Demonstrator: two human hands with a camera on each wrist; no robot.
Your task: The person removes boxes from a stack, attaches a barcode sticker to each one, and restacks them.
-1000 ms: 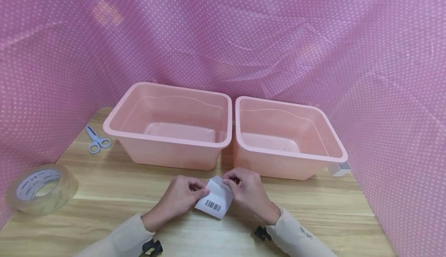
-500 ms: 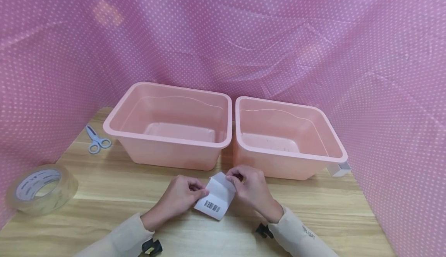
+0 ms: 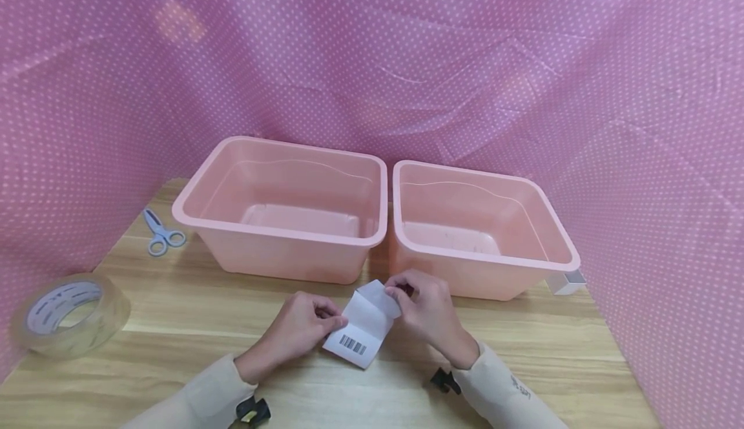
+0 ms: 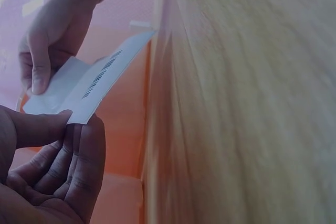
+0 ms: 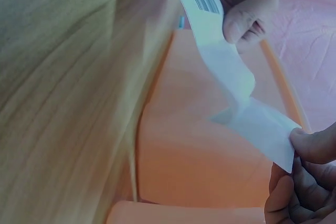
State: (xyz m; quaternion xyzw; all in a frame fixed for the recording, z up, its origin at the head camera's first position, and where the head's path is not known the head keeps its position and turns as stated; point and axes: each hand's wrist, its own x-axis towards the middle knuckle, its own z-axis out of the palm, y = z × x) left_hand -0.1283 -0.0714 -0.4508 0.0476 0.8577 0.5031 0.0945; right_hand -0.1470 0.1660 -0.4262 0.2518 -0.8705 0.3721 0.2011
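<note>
While pinched, label (image 3: pixel 363 322) — between both hands' fingers (image 3: pixel 334 320)

Two pink plastic bins stand side by side at the far part of the table, the left bin (image 3: pixel 283 209) and the right bin (image 3: pixel 479 232). There is one barcode label (image 3: pixel 363 324), one roll of clear tape (image 3: pixel 66 314) and one pair of blue scissors (image 3: pixel 159 232).

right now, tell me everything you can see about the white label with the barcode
The label is a small white paper sheet with a black barcode printed near its lower end. It is creased, its top part bent up. The left hand pinches its left edge and the right hand pinches the top flap. It is held above the wooden table, in front of the two pink bins.
</note>
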